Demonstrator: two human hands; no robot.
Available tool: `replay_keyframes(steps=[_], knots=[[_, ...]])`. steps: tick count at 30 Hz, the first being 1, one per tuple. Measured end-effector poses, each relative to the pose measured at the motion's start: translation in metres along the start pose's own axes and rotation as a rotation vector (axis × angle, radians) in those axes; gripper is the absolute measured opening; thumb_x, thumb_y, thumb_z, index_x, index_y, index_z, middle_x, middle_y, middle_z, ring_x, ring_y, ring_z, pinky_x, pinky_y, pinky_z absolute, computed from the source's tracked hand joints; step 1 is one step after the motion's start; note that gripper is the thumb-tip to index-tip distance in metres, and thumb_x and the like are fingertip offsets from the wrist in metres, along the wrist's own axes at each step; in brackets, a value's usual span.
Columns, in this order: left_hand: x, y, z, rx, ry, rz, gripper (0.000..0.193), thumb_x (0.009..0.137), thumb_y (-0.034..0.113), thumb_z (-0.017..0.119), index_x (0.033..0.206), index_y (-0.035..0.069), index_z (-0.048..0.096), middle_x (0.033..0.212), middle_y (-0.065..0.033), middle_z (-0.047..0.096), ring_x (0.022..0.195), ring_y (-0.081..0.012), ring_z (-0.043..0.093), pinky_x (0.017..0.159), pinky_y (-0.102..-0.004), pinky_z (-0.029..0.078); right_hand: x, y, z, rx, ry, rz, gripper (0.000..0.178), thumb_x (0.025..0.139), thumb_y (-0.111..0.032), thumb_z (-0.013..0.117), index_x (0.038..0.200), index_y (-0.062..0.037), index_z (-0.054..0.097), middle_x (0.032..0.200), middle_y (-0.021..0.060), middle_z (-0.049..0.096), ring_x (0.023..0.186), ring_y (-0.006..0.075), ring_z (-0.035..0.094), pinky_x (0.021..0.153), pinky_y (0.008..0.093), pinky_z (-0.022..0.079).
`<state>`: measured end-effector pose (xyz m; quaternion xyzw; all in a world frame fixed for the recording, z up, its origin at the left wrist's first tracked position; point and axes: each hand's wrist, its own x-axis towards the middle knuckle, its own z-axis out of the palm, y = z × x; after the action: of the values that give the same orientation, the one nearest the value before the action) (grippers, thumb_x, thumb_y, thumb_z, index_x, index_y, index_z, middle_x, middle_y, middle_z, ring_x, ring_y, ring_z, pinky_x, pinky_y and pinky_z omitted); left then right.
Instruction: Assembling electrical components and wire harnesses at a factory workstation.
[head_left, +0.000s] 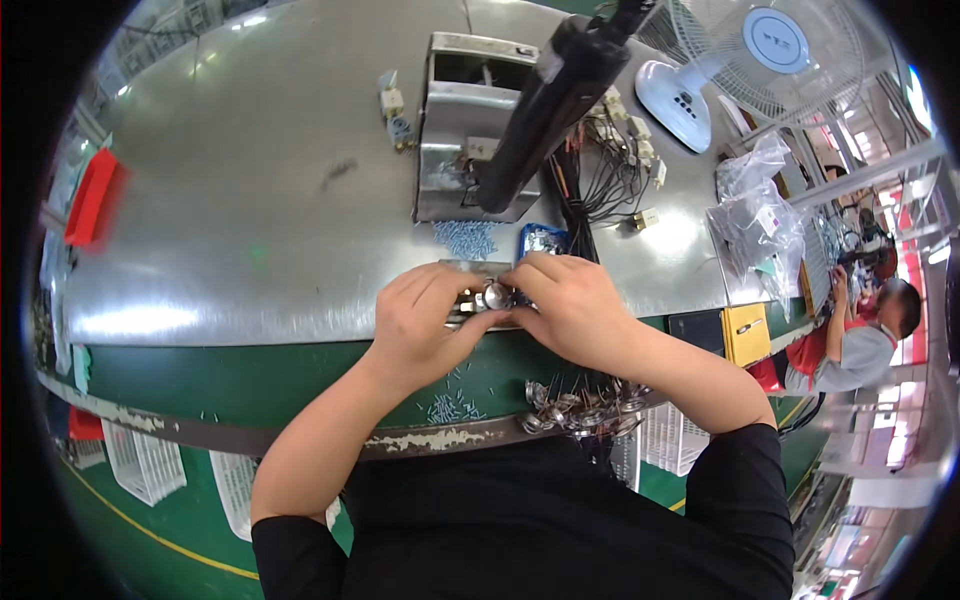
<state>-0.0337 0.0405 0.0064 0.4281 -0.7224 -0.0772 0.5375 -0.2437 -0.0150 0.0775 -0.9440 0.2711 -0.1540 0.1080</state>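
Both hands meet at the near edge of the steel tabletop [250, 200]. Between them is a small round, shiny metal part [497, 295], seated at a metal block [480, 268] that my fingers partly cover. My left hand [415, 318] pinches the part from the left with thumb and fingers. From the other side my right hand [578, 312] grips it too, its fingertips curled over the top. Just beyond my hands lie a heap of small blue screws [465, 239] and a blue tray [543, 239] of small metal pieces.
A black power screwdriver [555, 115] slants over a metal stand [437, 160]. Wires with white connectors [640, 140] lie right of it, near a white fan [675, 105]. Round metal parts with leads [580, 405] and loose screws [450, 408] rest nearer me. Another person [850, 340] sits far right.
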Motion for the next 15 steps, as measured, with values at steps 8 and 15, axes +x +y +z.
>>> replay_keyframes(steps=[8,15], knots=[[-0.006,0.012,-0.003,-0.132,-0.066,-0.182,0.059,0.071,0.022,0.099,0.112,-0.001,0.063,0.097,-0.0138,0.075,0.096,-0.0270,0.078,0.087,-0.0379,0.064,-0.001,0.034,-0.006,-0.074,0.012,-0.252,0.037,0.081,-0.026,0.082,0.109,-0.0048,0.068,0.098,0.0086,0.067,0.086,0.0285,0.071,0.075,0.0411,0.057],[0.003,-0.001,-0.002,-0.154,-0.173,0.062,0.060,0.074,0.024,0.095,0.119,0.000,0.063,0.097,-0.0123,0.075,0.084,-0.0275,0.076,0.076,-0.0351,0.061,0.019,0.154,-0.059,-0.192,0.802,0.221,0.022,0.096,-0.022,0.068,0.105,-0.0012,0.069,0.093,0.0167,0.071,0.082,0.0325,0.071,0.073,0.0406,0.054]])
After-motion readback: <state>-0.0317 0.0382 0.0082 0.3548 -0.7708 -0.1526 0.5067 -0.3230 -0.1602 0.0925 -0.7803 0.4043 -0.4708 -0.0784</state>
